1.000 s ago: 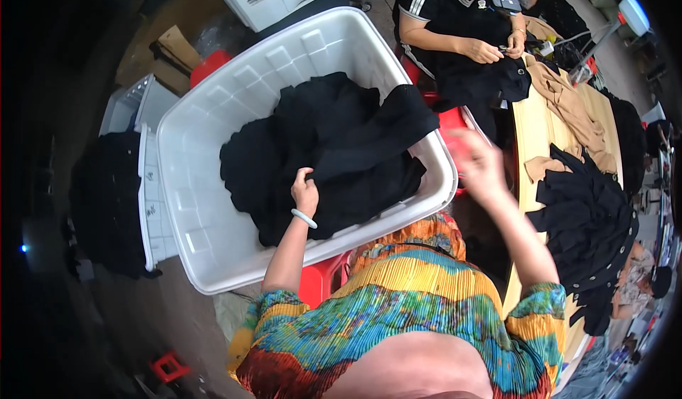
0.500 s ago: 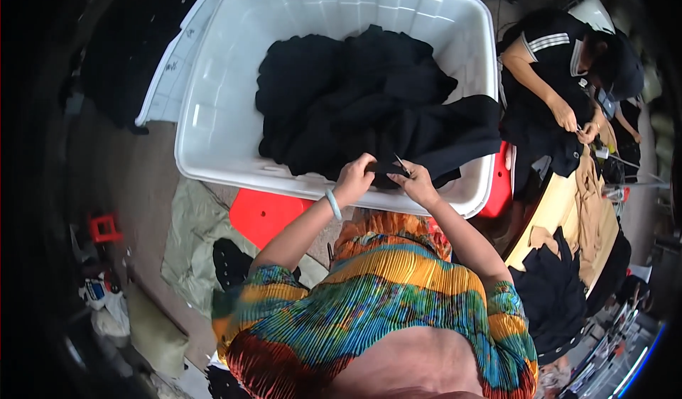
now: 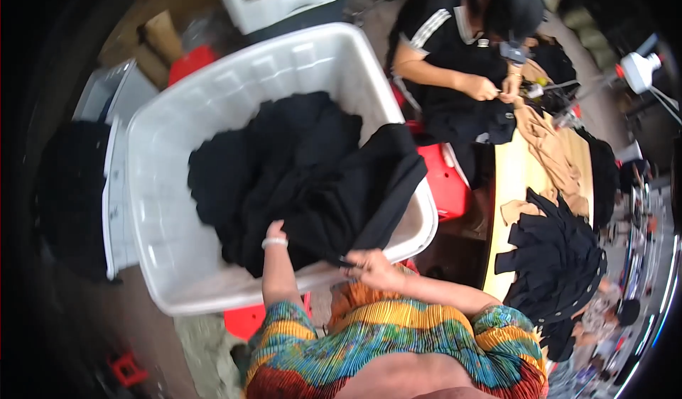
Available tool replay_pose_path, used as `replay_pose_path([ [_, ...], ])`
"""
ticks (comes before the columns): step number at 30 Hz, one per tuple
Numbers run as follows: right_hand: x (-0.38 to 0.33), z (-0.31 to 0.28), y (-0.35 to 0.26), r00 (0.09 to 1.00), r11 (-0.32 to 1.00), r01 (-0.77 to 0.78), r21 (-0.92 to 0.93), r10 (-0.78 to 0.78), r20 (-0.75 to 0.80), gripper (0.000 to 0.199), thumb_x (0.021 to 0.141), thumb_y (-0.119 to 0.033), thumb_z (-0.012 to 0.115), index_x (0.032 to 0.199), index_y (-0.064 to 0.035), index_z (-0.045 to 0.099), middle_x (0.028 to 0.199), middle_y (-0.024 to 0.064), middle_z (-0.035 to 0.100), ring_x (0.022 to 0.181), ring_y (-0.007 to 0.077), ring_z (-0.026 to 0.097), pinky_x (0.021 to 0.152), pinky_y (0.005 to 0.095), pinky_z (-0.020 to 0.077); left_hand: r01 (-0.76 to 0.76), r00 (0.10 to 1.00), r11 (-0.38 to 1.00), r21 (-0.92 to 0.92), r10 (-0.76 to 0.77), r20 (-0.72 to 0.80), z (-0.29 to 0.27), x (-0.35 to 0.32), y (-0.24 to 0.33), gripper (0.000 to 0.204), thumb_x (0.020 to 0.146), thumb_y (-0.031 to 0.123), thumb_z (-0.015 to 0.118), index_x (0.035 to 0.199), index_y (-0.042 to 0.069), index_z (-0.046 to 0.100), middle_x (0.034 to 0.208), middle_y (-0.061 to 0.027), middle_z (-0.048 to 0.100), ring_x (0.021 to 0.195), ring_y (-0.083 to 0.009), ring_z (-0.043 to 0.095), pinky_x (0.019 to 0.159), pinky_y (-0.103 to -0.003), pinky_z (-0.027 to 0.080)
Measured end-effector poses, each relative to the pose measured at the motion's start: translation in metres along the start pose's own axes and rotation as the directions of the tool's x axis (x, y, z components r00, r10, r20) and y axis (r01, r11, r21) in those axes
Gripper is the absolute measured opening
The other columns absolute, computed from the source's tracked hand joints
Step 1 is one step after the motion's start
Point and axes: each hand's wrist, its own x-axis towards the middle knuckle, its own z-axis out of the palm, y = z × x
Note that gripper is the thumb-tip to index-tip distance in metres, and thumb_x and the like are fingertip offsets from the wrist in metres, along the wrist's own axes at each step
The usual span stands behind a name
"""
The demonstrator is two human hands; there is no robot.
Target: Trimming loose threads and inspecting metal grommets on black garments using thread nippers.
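A heap of black garments (image 3: 277, 165) fills the middle of a large white plastic tub (image 3: 167, 285) in front of me. My left hand (image 3: 276, 231), with a pale bracelet at its wrist, reaches over the tub's near side onto the black cloth. Its fingers are sunk in the folds, so their grip is hidden. My right hand (image 3: 374, 268) is closed at the tub's near rim, beside a hanging edge of the cloth. A small pair of thread snips (image 3: 345, 260) shows only as a blurred tip at its fingers.
To the right a person in black (image 3: 447, 65) sits with both hands on dark cloth. A wooden table (image 3: 501, 236) carries tan and black garments. Red stools (image 3: 446, 179) stand by the tub, and a white panel (image 3: 117, 214) flanks its left side.
My view has swung to the right, tilting the tub. My hands, earlier close together at a cloth edge, are now apart: the left deeper in the heap, the right near the rim.
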Motion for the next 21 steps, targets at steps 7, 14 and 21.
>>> replay_pose_path([
  [7, -0.019, -0.017, -0.013, 0.999, 0.996, -0.019, 0.087, 0.023, -0.042, 0.007, 0.074, -0.007, 0.058, 0.075, -0.0023, 0.054, 0.061, 0.0108, 0.055, 0.056, 0.0200, 0.056, 0.055, 0.0290, 0.0422, 0.119, 0.991, 0.986, -0.114, -0.111, 0.072, 0.079, -0.020, 0.035, 0.022, 0.078, 0.010, 0.047, 0.093, -0.005, 0.054, 0.095, -0.0154, 0.058, 0.088, -0.0284, 0.056, 0.079, -0.040, 0.047],
  [14, -0.045, -0.048, -0.031, 0.963, 0.966, 0.258, 0.019, -0.255, -0.090, 0.012, 0.075, -0.007, 0.061, 0.074, 0.0004, 0.052, 0.060, 0.0105, 0.046, 0.056, 0.0105, 0.047, 0.052, 0.0265, 0.0390, 0.132, 0.978, 0.973, -0.188, -0.097, 0.184, 0.119, -0.119, 0.090, 0.022, 0.078, 0.009, 0.047, 0.093, -0.006, 0.053, 0.096, -0.0164, 0.058, 0.088, -0.0290, 0.056, 0.080, -0.039, 0.047],
  [21, -0.111, -0.086, -0.055, 0.975, 0.974, 0.175, 0.142, -0.151, -0.165, 0.008, 0.073, 0.001, 0.062, 0.079, 0.0025, 0.057, 0.066, 0.0044, 0.055, 0.058, 0.0056, 0.048, 0.051, 0.0204, 0.0381, 0.121, 0.992, 0.913, -0.390, -0.098, 0.078, 0.166, -0.193, 0.136, 0.023, 0.078, 0.008, 0.047, 0.093, -0.008, 0.053, 0.096, -0.0173, 0.058, 0.087, -0.0297, 0.057, 0.080, -0.038, 0.048],
])
